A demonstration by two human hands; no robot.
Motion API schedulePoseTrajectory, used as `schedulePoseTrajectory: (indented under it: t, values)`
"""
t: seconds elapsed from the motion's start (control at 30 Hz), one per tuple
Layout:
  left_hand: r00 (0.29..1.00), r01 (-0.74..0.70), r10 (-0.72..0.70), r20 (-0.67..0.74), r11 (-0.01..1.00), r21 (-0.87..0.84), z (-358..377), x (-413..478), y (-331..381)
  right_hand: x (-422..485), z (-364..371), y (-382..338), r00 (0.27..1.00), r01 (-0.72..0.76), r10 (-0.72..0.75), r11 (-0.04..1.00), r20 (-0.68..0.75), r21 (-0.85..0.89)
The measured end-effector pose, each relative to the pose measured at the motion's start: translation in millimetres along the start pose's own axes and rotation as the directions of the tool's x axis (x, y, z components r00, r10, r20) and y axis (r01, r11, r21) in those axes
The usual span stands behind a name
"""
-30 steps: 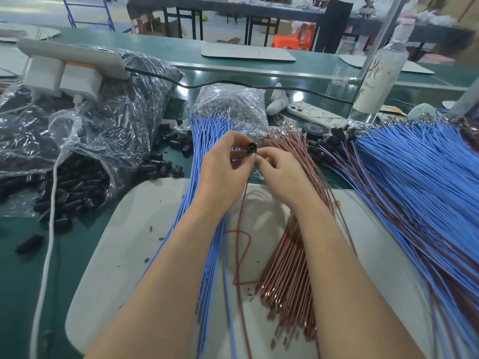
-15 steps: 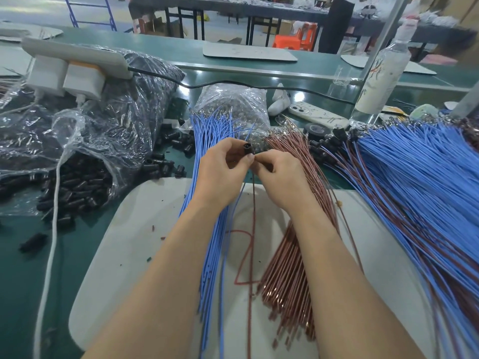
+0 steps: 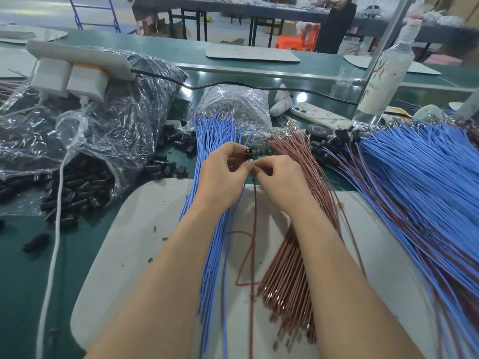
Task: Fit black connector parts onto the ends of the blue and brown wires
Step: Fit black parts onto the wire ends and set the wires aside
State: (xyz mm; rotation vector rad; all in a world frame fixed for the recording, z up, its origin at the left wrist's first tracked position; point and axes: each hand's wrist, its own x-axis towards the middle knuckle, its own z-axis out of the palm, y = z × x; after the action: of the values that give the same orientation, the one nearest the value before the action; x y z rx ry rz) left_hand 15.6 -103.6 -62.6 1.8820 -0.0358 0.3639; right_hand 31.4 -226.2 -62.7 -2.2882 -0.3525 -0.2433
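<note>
Just above frame centre: a small black connector part [image 3: 248,154], a short glossy cylinder with a round open mouth turned toward the camera. Pinched between the thumb and curled fingertips of the left hand [image 3: 223,177]. Right beside it, the right hand [image 3: 281,181], fingers curled, pinching the top of a single brown wire [image 3: 255,229] hanging straight down across the pale work mat [image 3: 145,242]. Under the left forearm, a bundle of blue wires [image 3: 211,255]. Under the right forearm, a bundle of brown wires [image 3: 293,268] with bare coppery ends. At far right, a wide fan of blue and brown wires [image 3: 420,193], black connectors on their upper ends. At left, a torn clear bag spilling loose black connector parts [image 3: 77,182] onto the green bench [image 3: 23,268].
</note>
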Motion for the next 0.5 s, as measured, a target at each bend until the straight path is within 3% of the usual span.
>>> schedulePoseTrajectory:
  t: [0.5]
  values:
    - [0.999, -0.023, 0.024, 0.040, 0.999, -0.030, 0.6, -0.8, 0.9, 1.3, 1.4, 0.4, 0.996, -0.036, 0.039, 0.999, -0.075, 0.037]
